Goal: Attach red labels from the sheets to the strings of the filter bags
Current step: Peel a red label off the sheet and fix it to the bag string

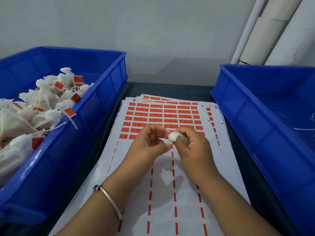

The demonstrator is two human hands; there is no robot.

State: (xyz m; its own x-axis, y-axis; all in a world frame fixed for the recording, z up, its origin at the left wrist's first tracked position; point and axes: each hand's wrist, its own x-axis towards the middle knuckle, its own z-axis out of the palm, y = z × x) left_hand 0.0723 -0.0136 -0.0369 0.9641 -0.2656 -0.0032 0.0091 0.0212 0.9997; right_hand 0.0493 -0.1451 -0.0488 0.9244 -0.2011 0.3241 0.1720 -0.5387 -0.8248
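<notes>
Above the label sheet [162, 116] | right hand [192, 147] clamps filter bag [173, 137] for tagging | left hand [150, 143] fingertips pinched beside it, contents unclear

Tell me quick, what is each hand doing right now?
Left hand: fingers curled near the filter bag; whether it pinches a string cannot be told.
Right hand: holds the white filter bag.

I see the label sheets [163, 116] stacked at the worktop's [170, 88] centre, between 2 bins. The left bin [95, 103] holds the tagged filter bags [39, 103]; the right bin [247, 106] holds loose strings [305, 128]. Rolls [272, 31] lean behind it.
</notes>
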